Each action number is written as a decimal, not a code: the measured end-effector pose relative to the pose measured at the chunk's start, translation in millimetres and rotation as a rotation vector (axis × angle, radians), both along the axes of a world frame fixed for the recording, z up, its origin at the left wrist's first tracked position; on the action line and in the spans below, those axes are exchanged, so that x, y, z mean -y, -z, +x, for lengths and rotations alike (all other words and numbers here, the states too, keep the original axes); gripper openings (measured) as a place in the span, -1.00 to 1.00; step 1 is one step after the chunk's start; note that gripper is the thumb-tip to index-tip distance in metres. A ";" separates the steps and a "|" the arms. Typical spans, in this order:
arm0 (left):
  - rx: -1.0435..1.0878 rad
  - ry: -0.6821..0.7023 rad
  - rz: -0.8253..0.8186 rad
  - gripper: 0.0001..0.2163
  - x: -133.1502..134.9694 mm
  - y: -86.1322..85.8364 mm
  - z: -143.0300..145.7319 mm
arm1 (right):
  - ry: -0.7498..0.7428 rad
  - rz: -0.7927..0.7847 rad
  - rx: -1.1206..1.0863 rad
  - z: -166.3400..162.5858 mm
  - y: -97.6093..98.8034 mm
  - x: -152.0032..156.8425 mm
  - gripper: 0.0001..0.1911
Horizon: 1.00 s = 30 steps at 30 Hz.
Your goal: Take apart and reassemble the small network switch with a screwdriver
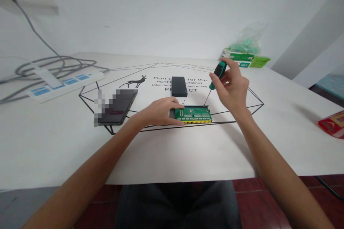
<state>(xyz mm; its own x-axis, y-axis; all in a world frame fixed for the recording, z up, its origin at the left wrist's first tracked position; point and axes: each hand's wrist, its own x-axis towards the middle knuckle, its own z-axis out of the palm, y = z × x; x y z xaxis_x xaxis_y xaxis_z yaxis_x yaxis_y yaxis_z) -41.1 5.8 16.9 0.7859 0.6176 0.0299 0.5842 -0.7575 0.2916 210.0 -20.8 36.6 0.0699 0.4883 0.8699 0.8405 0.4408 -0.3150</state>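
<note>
A green circuit board (195, 113) with a yellow strip along its front edge lies on the table. My left hand (162, 111) grips its left end, thumb at the front and fingers at the back. In my right hand (232, 84) is a green and black screwdriver (219, 73), tilted, its handle held between thumb and fingers. The screwdriver's tip meets the board's back right edge, by a dark strip. Just behind the board is a black rectangular case (179, 86). A few tiny dark specks, perhaps screws, lie between case and board.
A phone (119, 106) rests left of my left hand. Farther left are a white power strip (68, 84) and coiled grey cables (40, 65). Green and white boxes (239, 57) with a plastic bag stand at the back right. A red packet (332, 123) sits at the right edge.
</note>
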 end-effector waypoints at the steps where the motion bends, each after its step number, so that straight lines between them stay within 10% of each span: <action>1: 0.000 0.002 0.002 -0.39 0.1 -0.2 0.1 | 0.002 -0.001 0.004 -0.3 0.2 0.1 -0.52; 30: -0.012 0.014 0.020 -0.38 0.2 -1.1 0.6 | -0.001 -0.012 0.071 -1.8 2.2 -0.7 -0.52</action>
